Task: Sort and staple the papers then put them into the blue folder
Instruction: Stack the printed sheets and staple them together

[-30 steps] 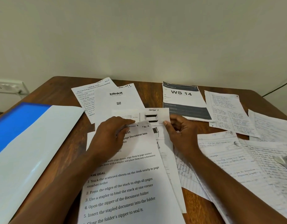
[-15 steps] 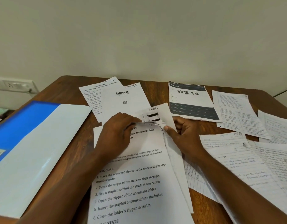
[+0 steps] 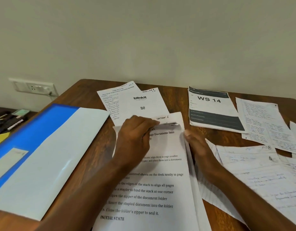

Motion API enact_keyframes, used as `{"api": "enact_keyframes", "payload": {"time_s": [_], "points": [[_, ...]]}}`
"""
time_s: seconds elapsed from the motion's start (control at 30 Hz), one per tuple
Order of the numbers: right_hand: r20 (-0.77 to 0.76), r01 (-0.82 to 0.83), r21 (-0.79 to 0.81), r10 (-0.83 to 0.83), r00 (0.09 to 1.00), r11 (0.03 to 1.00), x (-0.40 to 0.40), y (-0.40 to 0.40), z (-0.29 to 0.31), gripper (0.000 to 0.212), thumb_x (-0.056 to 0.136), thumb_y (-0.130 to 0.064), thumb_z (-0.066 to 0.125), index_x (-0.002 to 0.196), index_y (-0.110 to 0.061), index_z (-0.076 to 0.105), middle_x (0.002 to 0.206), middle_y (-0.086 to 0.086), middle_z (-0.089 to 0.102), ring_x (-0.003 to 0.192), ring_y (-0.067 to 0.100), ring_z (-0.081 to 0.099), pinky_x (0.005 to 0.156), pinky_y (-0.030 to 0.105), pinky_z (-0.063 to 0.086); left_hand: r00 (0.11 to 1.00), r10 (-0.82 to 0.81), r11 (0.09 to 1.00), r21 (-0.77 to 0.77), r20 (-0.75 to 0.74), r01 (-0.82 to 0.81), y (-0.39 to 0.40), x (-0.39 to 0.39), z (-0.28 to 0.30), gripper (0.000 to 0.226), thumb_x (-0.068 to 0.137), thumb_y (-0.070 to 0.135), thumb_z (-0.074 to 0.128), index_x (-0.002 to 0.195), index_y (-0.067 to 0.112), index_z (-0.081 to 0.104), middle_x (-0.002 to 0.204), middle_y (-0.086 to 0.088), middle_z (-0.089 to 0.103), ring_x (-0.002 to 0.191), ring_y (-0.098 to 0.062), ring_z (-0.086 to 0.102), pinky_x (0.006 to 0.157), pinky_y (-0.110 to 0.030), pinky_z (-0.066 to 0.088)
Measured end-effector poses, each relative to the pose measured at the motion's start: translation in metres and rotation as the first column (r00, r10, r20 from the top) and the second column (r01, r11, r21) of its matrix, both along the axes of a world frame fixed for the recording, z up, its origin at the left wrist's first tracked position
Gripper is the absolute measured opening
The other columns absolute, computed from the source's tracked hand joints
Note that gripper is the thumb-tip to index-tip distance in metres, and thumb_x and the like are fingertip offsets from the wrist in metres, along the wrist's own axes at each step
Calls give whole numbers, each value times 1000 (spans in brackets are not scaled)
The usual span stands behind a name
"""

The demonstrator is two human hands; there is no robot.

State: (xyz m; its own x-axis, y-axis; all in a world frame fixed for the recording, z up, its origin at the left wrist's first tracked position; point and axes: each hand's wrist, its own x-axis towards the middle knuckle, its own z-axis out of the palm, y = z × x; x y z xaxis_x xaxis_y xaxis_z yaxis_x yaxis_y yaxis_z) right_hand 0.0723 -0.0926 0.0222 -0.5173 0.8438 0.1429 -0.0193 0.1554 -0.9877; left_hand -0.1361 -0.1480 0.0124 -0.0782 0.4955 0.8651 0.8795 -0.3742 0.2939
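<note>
A printed instruction sheet (image 3: 157, 189) lies on top of a sheet marked "SECTION 6" (image 3: 170, 117) in the middle of the table. My left hand (image 3: 135, 137) lies palm down on the top sheet, fingertips at its slightly lifted upper edge. My right hand (image 3: 197, 147) presses its fingers sideways against the right edge of these two sheets. The blue folder (image 3: 44, 120) lies flat at the left, apart from both hands. More loose sheets lie around: a "blinkit" page (image 3: 144, 100), a "WS 14" page (image 3: 210, 105) and handwritten pages (image 3: 260, 172).
A typed task sheet (image 3: 109, 97) sits partly under the blinkit page at the back. Further handwritten pages (image 3: 263, 120) cover the right side up to the table edge. A wall socket (image 3: 34, 87) and small clutter (image 3: 9, 119) lie beyond the table's left edge.
The top sheet has slid up over the drawing on the SECTION 6 sheet. My right hand moved from that sheet's upper part to the stack's right edge. The view shifted left.
</note>
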Motion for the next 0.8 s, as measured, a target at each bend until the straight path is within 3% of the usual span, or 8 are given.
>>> {"api": "enact_keyframes", "payload": {"time_s": [0.1,0.23,0.37,0.47,0.53,0.63,0.7,0.8], "points": [[82,-12,83,5,997,996,-3,-9,-2,21,100,-36,57,114,-24,66,100,-13,79,94,-2,73,79,14,56,1000,28,999,22,10,-28,2,7,-5,23,90,-8,73,107,6,80,101,-7,75,92,-28,69,78,-48,55],[198,50,162,-82,977,985,-4,-10,-8,33,97,-14,71,121,-35,62,106,-29,75,101,-6,71,81,10,55,997,28,999,18,66,-29,2,7,-5,27,91,-5,74,114,8,78,105,-6,75,97,-27,69,80,-50,55],[173,150,131,-172,970,980,-2,-6,-3,24,97,-21,69,113,-38,62,102,-18,77,94,1,74,71,21,61,967,145,975,-198,208,-104,-6,4,6,56,93,24,79,145,21,58,141,0,62,129,-18,56,108,-43,49],[81,297,147,-311,947,943,4,6,13,18,96,-19,70,104,-32,62,100,-11,75,85,9,75,63,19,60,841,274,912,-405,467,-73,-8,-1,19,97,82,51,84,159,38,27,158,12,40,141,-7,39,110,-28,35],[13,353,147,-359,933,924,9,11,29,15,95,-24,70,103,-33,62,99,-8,77,81,8,76,60,21,60,713,228,889,-440,663,124,-6,-9,25,105,73,58,89,156,43,25,149,16,50,131,-3,51,103,-29,43],[-85,368,184,-358,930,912,14,16,47,19,95,-26,69,108,-37,62,99,-18,78,88,5,75,69,25,62,465,58,840,-295,884,455,-3,-17,23,74,73,48,94,136,31,58,121,2,77,104,-23,77,93,-54,60],[-145,377,206,-353,924,903,14,15,57,21,96,-24,68,111,-37,62,98,-24,77,90,4,75,68,21,62,412,-30,787,-233,911,572,-4,-10,25,45,83,32,89,123,20,70,116,-9,79,103,-36,77,93,-64,58],[-233,405,272,-348,908,873,10,14,64,22,96,-20,69,111,-35,62,100,-23,76,93,6,75,72,21,60,314,-115,770,-115,943,628,-9,-3,30,34,91,14,81,123,10,70,119,-16,77,106,-42,75,94,-67,56]]}}
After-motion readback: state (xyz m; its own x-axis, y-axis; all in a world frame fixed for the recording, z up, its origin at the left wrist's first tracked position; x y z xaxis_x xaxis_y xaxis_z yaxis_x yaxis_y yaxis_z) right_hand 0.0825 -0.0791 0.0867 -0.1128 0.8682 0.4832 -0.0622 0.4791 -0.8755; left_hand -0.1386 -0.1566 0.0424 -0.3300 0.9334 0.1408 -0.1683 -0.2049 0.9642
